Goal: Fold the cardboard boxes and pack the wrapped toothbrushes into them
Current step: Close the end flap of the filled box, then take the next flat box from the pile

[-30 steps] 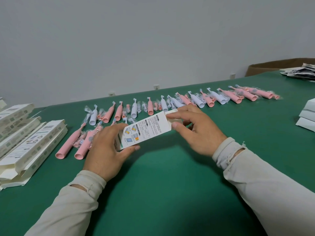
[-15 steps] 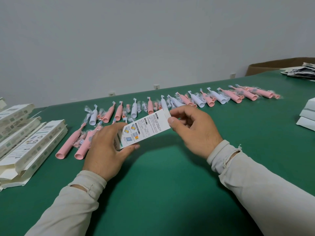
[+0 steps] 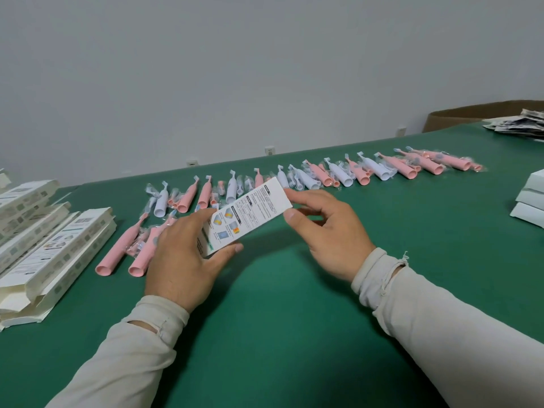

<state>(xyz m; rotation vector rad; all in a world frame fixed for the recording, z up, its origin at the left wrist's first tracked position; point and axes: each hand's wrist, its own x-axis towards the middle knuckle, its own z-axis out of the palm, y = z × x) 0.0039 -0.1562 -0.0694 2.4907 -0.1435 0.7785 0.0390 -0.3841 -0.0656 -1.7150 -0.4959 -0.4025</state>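
Note:
A white printed cardboard box [image 3: 250,213] is held above the green table, tilted up to the right. My left hand [image 3: 185,257] grips its lower left end, thumb under it. My right hand [image 3: 326,231] pinches its upper right end between thumb and fingers. Behind the box a long row of wrapped pink and white toothbrushes [image 3: 335,175] lies across the table. Two pink toothbrushes [image 3: 117,254] lie just left of my left hand.
Flat unfolded boxes [image 3: 44,245] are stacked at the left edge. White closed boxes [image 3: 530,201] are piled at the right edge. A brown carton [image 3: 459,116] and a heap of printed sheets [image 3: 518,125] sit at the far right. Green table [image 3: 279,304] lies below my hands.
The box's right end has risen and tilted up. My right hand moved from pressing the end flap to pinching the box's upper right corner. My left hand stayed where it was.

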